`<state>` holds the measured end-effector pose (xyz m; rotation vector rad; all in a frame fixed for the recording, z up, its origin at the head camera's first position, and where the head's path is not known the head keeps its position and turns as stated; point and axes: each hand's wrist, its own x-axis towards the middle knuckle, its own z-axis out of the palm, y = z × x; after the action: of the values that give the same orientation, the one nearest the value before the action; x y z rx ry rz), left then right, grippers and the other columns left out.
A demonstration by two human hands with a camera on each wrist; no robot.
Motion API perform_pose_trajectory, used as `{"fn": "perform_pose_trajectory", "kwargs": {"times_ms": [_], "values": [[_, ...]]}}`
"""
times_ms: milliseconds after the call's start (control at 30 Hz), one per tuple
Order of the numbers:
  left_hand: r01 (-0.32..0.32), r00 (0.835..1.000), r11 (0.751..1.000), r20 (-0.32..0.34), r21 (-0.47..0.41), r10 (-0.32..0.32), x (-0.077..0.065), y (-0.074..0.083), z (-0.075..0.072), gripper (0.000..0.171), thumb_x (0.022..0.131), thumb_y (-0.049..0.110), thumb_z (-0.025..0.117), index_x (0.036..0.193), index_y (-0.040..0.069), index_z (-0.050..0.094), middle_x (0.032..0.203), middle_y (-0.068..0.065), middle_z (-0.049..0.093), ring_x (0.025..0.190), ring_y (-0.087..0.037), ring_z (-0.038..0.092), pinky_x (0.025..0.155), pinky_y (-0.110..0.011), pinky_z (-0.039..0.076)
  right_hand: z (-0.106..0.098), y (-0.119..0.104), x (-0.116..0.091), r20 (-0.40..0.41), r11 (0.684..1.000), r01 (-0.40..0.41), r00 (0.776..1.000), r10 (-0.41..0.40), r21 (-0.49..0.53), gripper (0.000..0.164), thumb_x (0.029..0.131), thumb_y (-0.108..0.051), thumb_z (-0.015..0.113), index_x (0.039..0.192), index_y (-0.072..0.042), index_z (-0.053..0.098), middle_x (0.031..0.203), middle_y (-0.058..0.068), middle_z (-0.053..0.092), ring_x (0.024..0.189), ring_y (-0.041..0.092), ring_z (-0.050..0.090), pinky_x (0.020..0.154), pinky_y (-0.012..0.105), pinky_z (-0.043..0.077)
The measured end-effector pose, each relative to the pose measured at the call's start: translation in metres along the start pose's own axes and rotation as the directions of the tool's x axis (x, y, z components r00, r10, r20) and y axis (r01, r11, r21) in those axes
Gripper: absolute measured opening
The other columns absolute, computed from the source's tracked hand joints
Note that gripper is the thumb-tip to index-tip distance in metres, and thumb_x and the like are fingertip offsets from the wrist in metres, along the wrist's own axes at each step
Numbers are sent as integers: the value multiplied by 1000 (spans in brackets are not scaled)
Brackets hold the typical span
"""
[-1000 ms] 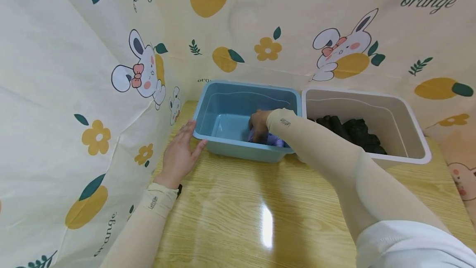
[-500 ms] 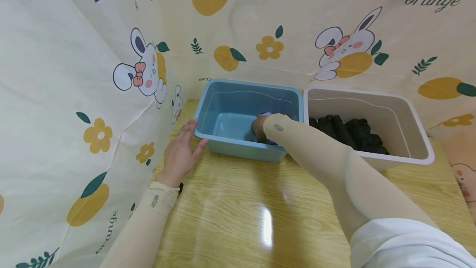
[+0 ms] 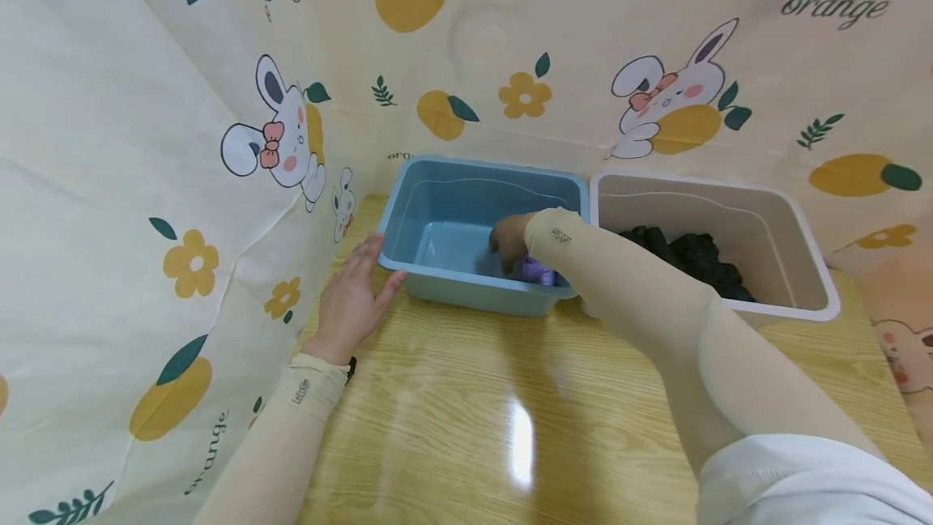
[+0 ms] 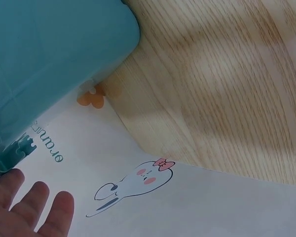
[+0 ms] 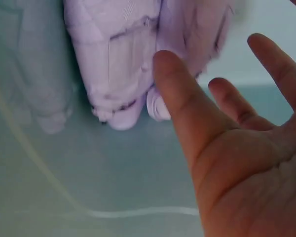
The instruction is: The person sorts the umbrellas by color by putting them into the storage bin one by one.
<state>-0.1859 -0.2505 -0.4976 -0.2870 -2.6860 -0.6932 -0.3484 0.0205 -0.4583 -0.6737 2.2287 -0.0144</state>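
My left hand rests with straight fingers against the left front corner of the blue bin. In the left wrist view its fingertips touch or nearly touch the bin's outer wall. My right hand is inside the bin at its right end, above wrinkled purple rolls. Seen from the right wrist, the fingers are spread apart and the thumb lies beside a purple roll. Nothing is gripped between thumb and fingers; whether the thumb touches the roll is unclear. My right forearm hides part of the bin's right end.
Right of the blue bin stands a beige bin with several black rolls inside. Both bins sit on a wooden table. A printed cloth with rabbits and oranges hangs behind and along the left.
Half a second ago my right hand was lower and a purple piece showed behind it. Now the hand sits slightly higher, and purple rolls show below it. My left hand stays in place.
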Motion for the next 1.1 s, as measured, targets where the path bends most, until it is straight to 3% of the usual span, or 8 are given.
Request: {"fn": "perform_pose_trajectory", "kwargs": {"times_ms": [133,300,500,600,767,967,1100], "values": [[-10,1000,1000,2,0,10,0,2,-1,70,98,44,62,150,1,42,152,-15,43,137,-38,43,108,-51,38,-12,-4,-22,-64,997,41,997,-46,-72,62,90,-27,71,144,-2,52,148,17,48,139,36,38,111,47,36],[-7,1000,1000,19,16,7,0,3,-3,70,98,45,61,149,0,43,152,-16,44,137,-36,43,110,-49,36,-22,-4,-54,-141,991,96,984,-108,-88,61,92,-30,67,144,-2,52,147,17,48,138,35,41,111,46,36],[-7,999,999,46,35,6,3,5,-6,71,98,44,62,148,-2,43,151,-18,44,137,-37,42,111,-50,36,-23,-4,-102,-302,983,157,936,-179,-97,56,93,-27,68,141,-2,54,143,19,51,135,37,44,111,49,35],[-4,998,999,57,35,2,5,6,-8,70,98,44,62,148,-3,43,150,-20,45,137,-38,42,110,-51,36,-18,-5,-129,-381,984,136,909,-170,-116,56,93,-30,69,142,-7,54,143,18,50,130,35,49,106,50,41],[8,996,999,86,40,-11,7,5,-8,70,99,45,59,148,-2,41,149,-21,46,135,-39,44,106,-54,40,6,-1,-173,-516,989,86,845,-138,-123,58,93,-32,69,144,-12,52,148,17,43,125,35,53,93,52,51],[5,995,999,103,39,-9,6,5,-10,70,100,45,58,149,-3,39,150,-23,43,133,-42,45,104,-56,42,57,12,-216,-646,993,87,755,-114,-74,61,92,-31,72,145,-10,51,147,16,44,125,35,52,80,49,56],[6,992,999,123,51,-12,5,8,-12,71,101,47,56,149,-2,38,150,-25,42,134,-44,43,106,-57,39,94,29,-237,-685,997,76,726,-51,7,61,92,-30,72,146,-12,49,148,16,42,125,34,52,83,50,55]]}}
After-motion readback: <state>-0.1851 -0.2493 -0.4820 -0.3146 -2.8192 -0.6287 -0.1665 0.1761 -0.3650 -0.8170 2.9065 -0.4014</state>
